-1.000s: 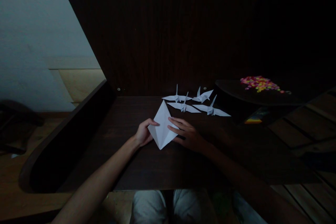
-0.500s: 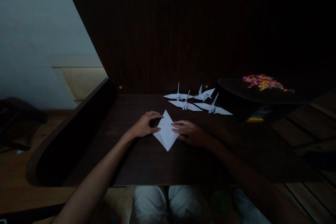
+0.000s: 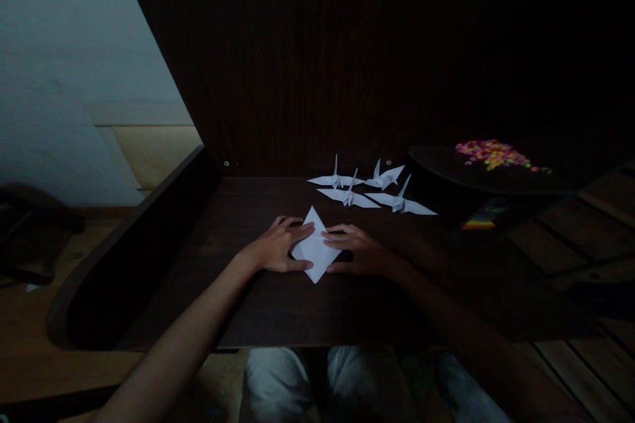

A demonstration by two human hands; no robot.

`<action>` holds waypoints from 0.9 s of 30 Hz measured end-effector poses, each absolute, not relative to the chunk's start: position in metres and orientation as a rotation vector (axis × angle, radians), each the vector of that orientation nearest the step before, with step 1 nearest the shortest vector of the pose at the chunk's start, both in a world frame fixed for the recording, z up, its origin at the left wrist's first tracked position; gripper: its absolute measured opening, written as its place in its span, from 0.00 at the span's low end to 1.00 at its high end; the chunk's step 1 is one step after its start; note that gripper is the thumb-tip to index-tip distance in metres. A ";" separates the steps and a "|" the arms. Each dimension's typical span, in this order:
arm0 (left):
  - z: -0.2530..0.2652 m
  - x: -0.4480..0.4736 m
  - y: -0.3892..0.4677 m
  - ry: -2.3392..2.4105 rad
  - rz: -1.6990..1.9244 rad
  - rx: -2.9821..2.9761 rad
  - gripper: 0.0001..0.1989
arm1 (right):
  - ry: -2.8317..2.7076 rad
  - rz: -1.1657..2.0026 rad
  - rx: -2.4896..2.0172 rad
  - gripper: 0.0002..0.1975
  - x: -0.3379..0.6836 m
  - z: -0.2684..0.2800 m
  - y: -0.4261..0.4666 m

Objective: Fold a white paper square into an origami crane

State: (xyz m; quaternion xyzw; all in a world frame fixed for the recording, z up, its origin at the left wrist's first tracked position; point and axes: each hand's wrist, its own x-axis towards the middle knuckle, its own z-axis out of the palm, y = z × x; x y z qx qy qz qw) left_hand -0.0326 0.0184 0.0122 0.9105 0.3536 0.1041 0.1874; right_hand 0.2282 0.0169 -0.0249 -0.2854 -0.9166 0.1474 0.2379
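On desk [image 3: 268, 317], paper diamond [image 3: 318, 252] points lengthwise toward back panel [image 3: 307, 66].

The room is only dimly lit. A pale wall [image 3: 59, 66], marked low down by a yellowish patch [image 3: 156, 152], is seen at the left above a brown floor [image 3: 24, 330]; a dark wooden desk [image 3: 268, 317] is backed by a tall dark panel [image 3: 307, 46].

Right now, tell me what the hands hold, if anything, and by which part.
The white paper diamond: the left hand is on its left side, the right hand on its right. Whether either grips it cannot be told.
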 end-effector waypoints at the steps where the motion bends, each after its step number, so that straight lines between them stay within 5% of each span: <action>1: 0.012 -0.031 0.017 0.983 0.285 2.593 0.41 | -2.508 0.410 -0.789 0.28 0.228 -0.025 0.017; 7: 0.013 -0.026 0.014 1.013 0.315 2.630 0.40 | -2.507 0.438 -0.829 0.26 0.228 -0.024 0.015; 18: 0.007 -0.031 0.024 1.085 0.350 2.547 0.56 | -2.509 0.474 -0.829 0.26 0.226 -0.023 0.017; 25: 0.011 -0.046 0.029 1.092 0.437 2.722 0.28 | -2.514 0.508 -0.847 0.27 0.226 -0.021 0.016; 27: 0.013 -0.047 0.029 1.021 0.442 2.717 0.26 | -2.511 0.521 -0.850 0.26 0.226 -0.020 0.016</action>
